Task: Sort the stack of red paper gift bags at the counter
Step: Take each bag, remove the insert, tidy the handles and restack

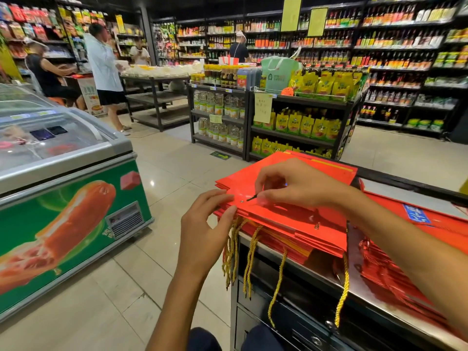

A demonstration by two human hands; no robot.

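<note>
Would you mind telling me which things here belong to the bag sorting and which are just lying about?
Part of the job:
- red gift bag stack
- gold cord handles
- left hand and right hand, both on the stack

Just lying about:
- chest freezer
- second red pile
- shelves of yellow pouches

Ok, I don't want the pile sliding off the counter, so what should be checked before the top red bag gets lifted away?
1. Left hand steadies the stack of red bags at its near corner: ok, thumb and fingers grip the edge.
2. Right hand has the top bag alone: cannot tell, its fingertips pinch a small dark piece by the eyelet.
3. Stack fully supported by the counter: not ok, the left end overhangs the edge.
4. Gold cord handles free: cannot tell, several hang bunched over the counter front.
5. Second pile of red bags kept apart: ok, it lies to the right, under the right forearm.
</note>
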